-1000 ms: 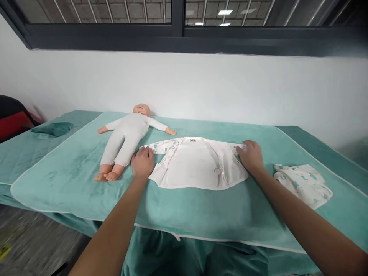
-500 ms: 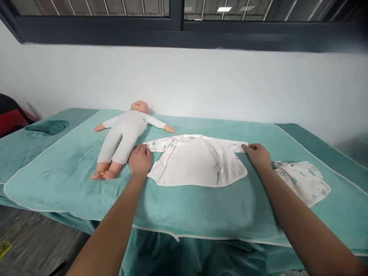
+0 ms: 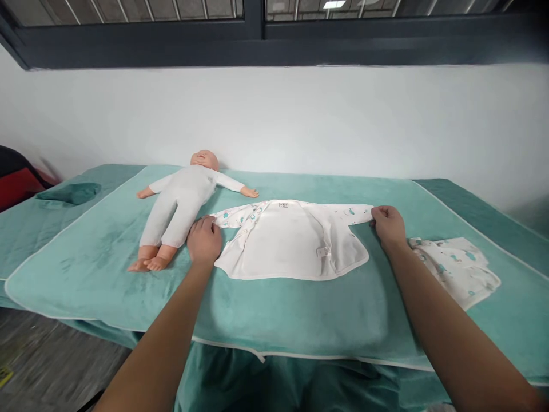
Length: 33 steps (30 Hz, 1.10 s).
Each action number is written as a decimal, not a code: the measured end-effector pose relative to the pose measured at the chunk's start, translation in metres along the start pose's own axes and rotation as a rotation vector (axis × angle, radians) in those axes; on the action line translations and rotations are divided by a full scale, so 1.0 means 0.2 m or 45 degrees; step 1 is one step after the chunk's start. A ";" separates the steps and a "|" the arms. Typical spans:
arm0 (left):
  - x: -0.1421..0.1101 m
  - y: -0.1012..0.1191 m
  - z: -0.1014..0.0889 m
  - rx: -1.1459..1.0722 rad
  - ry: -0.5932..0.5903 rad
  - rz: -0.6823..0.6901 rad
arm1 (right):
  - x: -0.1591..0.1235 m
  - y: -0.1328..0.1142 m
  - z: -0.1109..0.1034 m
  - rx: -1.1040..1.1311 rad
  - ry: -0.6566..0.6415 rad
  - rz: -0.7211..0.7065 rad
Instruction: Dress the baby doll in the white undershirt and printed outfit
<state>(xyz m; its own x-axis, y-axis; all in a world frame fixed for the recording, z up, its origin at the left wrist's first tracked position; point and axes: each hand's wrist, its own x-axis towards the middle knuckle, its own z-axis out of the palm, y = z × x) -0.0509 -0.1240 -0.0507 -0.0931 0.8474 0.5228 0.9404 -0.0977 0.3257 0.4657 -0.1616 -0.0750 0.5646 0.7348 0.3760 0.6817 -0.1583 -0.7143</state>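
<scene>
A white baby shirt (image 3: 283,246) with small coloured prints on its sleeves lies spread open, inside up, on the green cover. At the cuff of its left sleeve, my left hand (image 3: 205,239) is closed, fingers curled round the end. My right hand (image 3: 388,228) pinches the cuff of the other sleeve, which is stretched out straight to the right. Left of the shirt a baby doll (image 3: 180,200) in a white bodysuit lies on its back, arms spread, its lower leg close to my left hand.
A folded printed baby garment (image 3: 461,269) lies right of my right forearm. The green cover (image 3: 300,315) drapes over the bed's front edge. Behind stand a white wall (image 3: 300,120) and a dark window frame (image 3: 253,46). A red and black object (image 3: 19,180) is at far left.
My right hand has moved slightly right and away from me, drawing the right sleeve out straighter. My left hand stays at its cuff. The view has shifted a little.
</scene>
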 end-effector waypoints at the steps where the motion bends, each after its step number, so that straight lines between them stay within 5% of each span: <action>1: 0.00 0.00 0.00 -0.006 -0.005 -0.005 | -0.01 -0.01 0.00 -0.052 0.009 0.034; 6: 0.00 -0.02 0.01 -0.040 0.001 0.013 | -0.06 -0.08 0.00 -0.358 -0.006 0.153; 11: 0.00 -0.02 0.00 -0.041 0.041 0.125 | -0.11 -0.16 -0.01 -0.437 0.080 -0.187; 17: -0.02 0.01 -0.01 -0.082 -0.009 0.235 | -0.12 -0.18 0.06 -0.577 -0.440 -0.612; 25: -0.02 0.05 -0.04 0.035 -0.086 0.099 | -0.11 -0.11 0.09 -0.717 -0.446 -0.622; 33: -0.03 0.05 -0.04 0.199 0.049 0.006 | -0.13 -0.14 0.04 -0.362 -0.318 -0.415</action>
<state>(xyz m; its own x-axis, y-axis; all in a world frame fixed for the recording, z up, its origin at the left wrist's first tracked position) -0.0437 -0.1338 -0.0443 -0.0981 0.8260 0.5551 0.9801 -0.0166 0.1978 0.4273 -0.1712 -0.0693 0.1958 0.9060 0.3752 0.9236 -0.0419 -0.3810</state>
